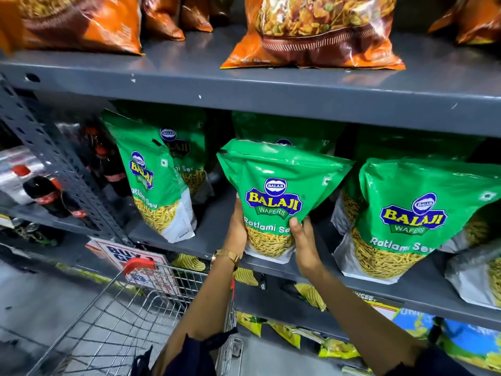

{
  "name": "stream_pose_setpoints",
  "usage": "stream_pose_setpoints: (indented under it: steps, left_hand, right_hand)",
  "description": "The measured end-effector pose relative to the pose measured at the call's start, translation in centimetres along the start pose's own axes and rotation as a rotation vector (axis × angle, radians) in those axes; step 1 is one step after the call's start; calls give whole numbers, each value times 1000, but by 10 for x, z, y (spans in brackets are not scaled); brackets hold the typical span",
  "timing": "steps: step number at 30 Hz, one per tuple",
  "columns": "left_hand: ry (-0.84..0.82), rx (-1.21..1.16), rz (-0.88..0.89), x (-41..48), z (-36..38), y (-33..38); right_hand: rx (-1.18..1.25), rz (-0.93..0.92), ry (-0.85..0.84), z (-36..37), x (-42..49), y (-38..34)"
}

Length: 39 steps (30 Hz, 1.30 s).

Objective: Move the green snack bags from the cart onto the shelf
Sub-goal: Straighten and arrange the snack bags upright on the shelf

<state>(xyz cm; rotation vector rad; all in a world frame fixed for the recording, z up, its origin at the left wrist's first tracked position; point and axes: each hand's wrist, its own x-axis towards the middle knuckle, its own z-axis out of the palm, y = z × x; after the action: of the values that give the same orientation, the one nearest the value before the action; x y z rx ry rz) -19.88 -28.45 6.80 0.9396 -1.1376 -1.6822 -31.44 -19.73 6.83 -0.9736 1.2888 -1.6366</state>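
1. Head view: I hold one green snack bag [282,196] upright at the middle of the frame, its base resting on the front edge of the grey shelf [217,237] or just above it; I cannot tell which.
2. My left hand [238,226] is cupped against the bag's lower left side, fingers hidden behind it. My right hand [305,240] clasps the lower right corner, thumb pressed on the front and the other fingers wrapped out of sight.
3. More green bags already stand on this shelf: a leaning pair [157,180] at nine o'clock from mine, another [284,128] directly behind it at twelve o'clock, and a front one [406,213] at three o'clock, just beside my bag.
4. The cart [130,316] sits at seven o'clock, and the part of its wire basket that I can see holds no green bags.
5. Orange bags [314,31] fill the shelf above, at twelve o'clock.
6. Risks, as I judge them: the bag sits near the shelf lip, so letting go too soon could tip it forward onto the floor or cart.
7. Pushing it back hard could knock over the bag behind, or nudge the leaning pair at nine o'clock further over.
8. The gap to the right-hand neighbour looks tight, so the glossy sides may catch.
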Motion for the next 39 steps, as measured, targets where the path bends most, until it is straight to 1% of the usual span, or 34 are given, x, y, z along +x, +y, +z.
stream_pose_setpoints:
  steps: [2, 6, 10, 12, 14, 15, 17, 19, 20, 21, 22, 25, 26, 27, 28, 30, 32, 34, 36, 39]
  left_hand:
    - [-15, -3, -10, 1, -1, 1]
    - [16, -21, -22, 4, 0, -4]
    - [44, 10, -28, 0, 2, 0]
    - [85, 58, -13, -3, 3, 4]
    - [156, 109, 45, -9, 3, 7]
    - [200, 129, 101, -13, 3, 8]
    - [309, 145, 221, -27, 0, 6]
    - [374, 173, 324, -47, -6, 5]
    - [397, 207, 382, -57, -15, 4]
    - [426, 251, 453, -65, -24, 5]
    - [460, 308, 540, -72, -34, 11]
    - [572, 490, 807, -73, -75, 37]
    - [614, 521, 843, -66, -92, 48]
    - [642, 532, 843, -59, -105, 59]
    - [661, 545, 823, -52, -118, 69]
    - [705, 617, 799, -39, -138, 83]
    - [780, 690, 837, -30, -150, 93]
    - [863, 684, 850, -18, -161, 98]
    - [878, 638, 757, -5, -167, 101]
    - [760, 518, 521, 12, -170, 100]
  right_hand:
    - [6, 5, 18, 1, 0, 2]
    - [-28, 0, 61, 4, 0, 1]
    - [-47, 25, 38, 1, -1, -6]
    - [-54, 47, 29, 0, -5, -11]
    - [-67, 45, 51, 4, -14, -15]
    - [-85, 36, 101, 7, -20, -15]
    - [-160, 21, 267, 15, -34, -11]
    - [-193, -94, 411, 19, -58, -2]
    - [-217, -159, 419, 22, -73, 4]
    - [-261, -219, 378, 25, -88, 11]
    - [-313, -275, 290, 27, -103, 15]
    - [-429, -378, -95, 46, -120, 25]
    - [-441, -370, -185, 58, -115, 25]
    - [-440, -336, -229, 72, -108, 24]
    - [-424, -289, -236, 88, -98, 22]
    - [-379, -195, -201, 125, -74, 18]
    - [-316, -73, -172, 159, -50, 15]
    - [-264, 18, -159, 187, -30, 14]
    - [-242, 68, -165, 208, -15, 14]
    - [-242, 99, -193, 225, -3, 17]
